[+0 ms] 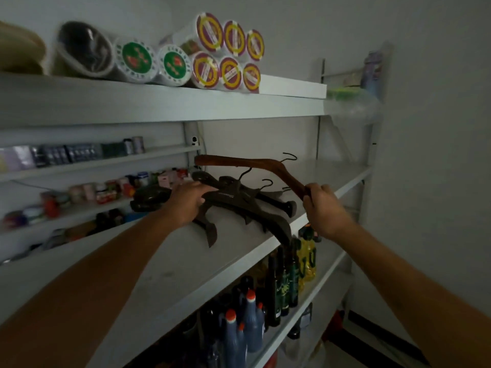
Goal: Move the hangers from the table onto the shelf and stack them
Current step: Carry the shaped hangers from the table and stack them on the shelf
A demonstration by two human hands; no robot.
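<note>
Brown hanger held above a loose pile at the shelf edge.

The left hand [190, 199] presses its laid-out fingers on the dark hangers [239, 201], steadying them on the shelf [172, 258]. Some arms of the pile overhang the front edge, so a knock could likely tip them onto the bottles [281, 282] below. The brown hanger [249, 163] is in the air over the pile and reaches left from the right hand [324, 208]. That hand clenches only its near tip, so the hanger may swing or snag hooks.

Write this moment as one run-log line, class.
stage: stacking hangers on shelf | left hand: touches dark hanger pile | right hand: grips brown hanger by one end, above pile
</note>
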